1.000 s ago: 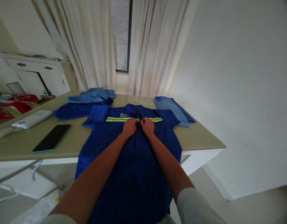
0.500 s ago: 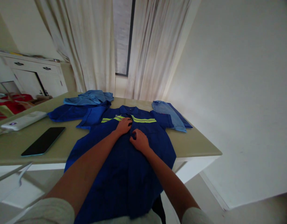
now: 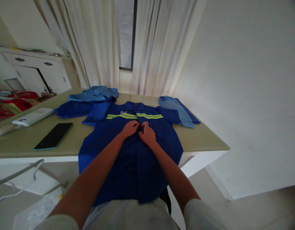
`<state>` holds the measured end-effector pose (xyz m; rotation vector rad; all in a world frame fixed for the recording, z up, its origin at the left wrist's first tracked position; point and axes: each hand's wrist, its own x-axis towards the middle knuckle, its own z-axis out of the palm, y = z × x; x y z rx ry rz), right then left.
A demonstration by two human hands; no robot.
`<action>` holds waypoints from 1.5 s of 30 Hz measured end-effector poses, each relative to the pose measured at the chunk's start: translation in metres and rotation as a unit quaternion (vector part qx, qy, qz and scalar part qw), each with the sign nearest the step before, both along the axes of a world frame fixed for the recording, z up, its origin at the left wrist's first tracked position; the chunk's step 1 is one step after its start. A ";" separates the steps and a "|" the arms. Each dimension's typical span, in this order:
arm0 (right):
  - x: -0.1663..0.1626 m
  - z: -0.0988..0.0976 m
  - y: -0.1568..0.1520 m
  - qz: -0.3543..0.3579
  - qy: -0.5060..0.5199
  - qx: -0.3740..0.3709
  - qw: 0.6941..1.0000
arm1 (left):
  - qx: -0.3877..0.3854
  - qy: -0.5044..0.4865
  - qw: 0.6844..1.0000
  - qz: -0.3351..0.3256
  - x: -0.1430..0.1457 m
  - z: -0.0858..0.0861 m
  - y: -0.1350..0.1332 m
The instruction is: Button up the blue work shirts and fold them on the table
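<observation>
Dark-blue shirt (image 3: 118,159) lies front up on the table (image 3: 202,140), hem hanging past the near edge. Left hand (image 3: 130,128) and right hand (image 3: 147,133) touch its front placket below the yellow stripes (image 3: 149,116), fingers curled; from where I stand, cannot tell if either grips cloth.

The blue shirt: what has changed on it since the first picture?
The left hand and right hand have moved from the yellow stripes down the shirt front, toward the person; its lower hem now shows. Whether either let go of cloth can't be told. The phone and light-blue garments stayed put.
</observation>
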<state>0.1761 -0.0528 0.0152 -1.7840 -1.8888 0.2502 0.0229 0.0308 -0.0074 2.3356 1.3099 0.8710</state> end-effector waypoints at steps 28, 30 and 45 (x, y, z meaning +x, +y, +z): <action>0.002 -0.003 0.000 0.030 -0.095 0.081 0.992 | -0.057 -0.194 0.979 -0.016 -0.004 -0.001 -0.002; 0.000 -0.002 -0.001 0.022 -0.107 0.083 0.990 | -0.060 -0.202 0.977 -0.022 -0.004 -0.002 -0.001; -0.003 -0.001 -0.002 0.040 -0.119 0.101 0.987 | -0.067 -0.223 0.973 -0.012 -0.003 0.000 -0.001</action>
